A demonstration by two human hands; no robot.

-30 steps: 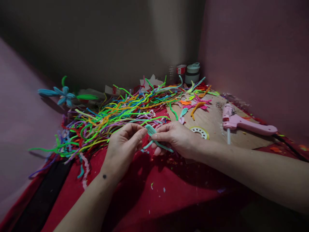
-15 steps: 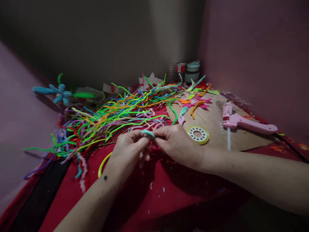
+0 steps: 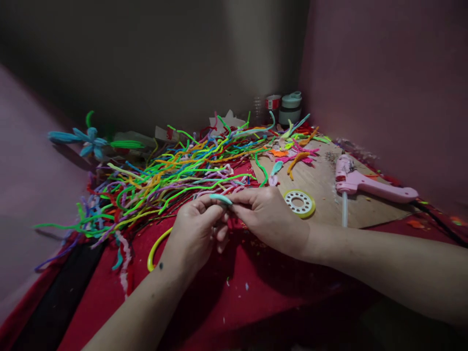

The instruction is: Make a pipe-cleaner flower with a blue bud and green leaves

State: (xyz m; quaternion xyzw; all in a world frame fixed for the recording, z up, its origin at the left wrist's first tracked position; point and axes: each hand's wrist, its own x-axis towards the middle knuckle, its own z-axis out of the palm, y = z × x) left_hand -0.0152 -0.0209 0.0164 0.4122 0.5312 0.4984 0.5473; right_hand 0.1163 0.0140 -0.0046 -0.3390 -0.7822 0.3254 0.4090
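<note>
A short mint-green piece of pipe cleaner (image 3: 221,199), slightly curved, is pinched between both hands above the red cloth. My left hand (image 3: 197,222) grips its left end between thumb and forefinger, the other fingers curled beneath. At its right end the thumb and forefinger of my right hand (image 3: 268,217) close on the tip. Just behind the hands spreads a big heap of multicoloured pipe cleaners (image 3: 183,170). A roll of clear tape (image 3: 300,204) with a yellow edge lies right beside my right hand.
A pink glue gun (image 3: 376,186) rests on a brown board (image 3: 325,170), its cord trailing right. Pink and orange pipe-cleaner shapes (image 3: 298,158) lie there too. A blue pipe-cleaner flower (image 3: 93,142) stands at left. A yellow handle (image 3: 155,251) shows by my left wrist; a lidded cup (image 3: 290,107) stands behind.
The mint-green piece now shows more of its length between the fingers, and both hands have shifted very slightly. Everything else lies as it was.
</note>
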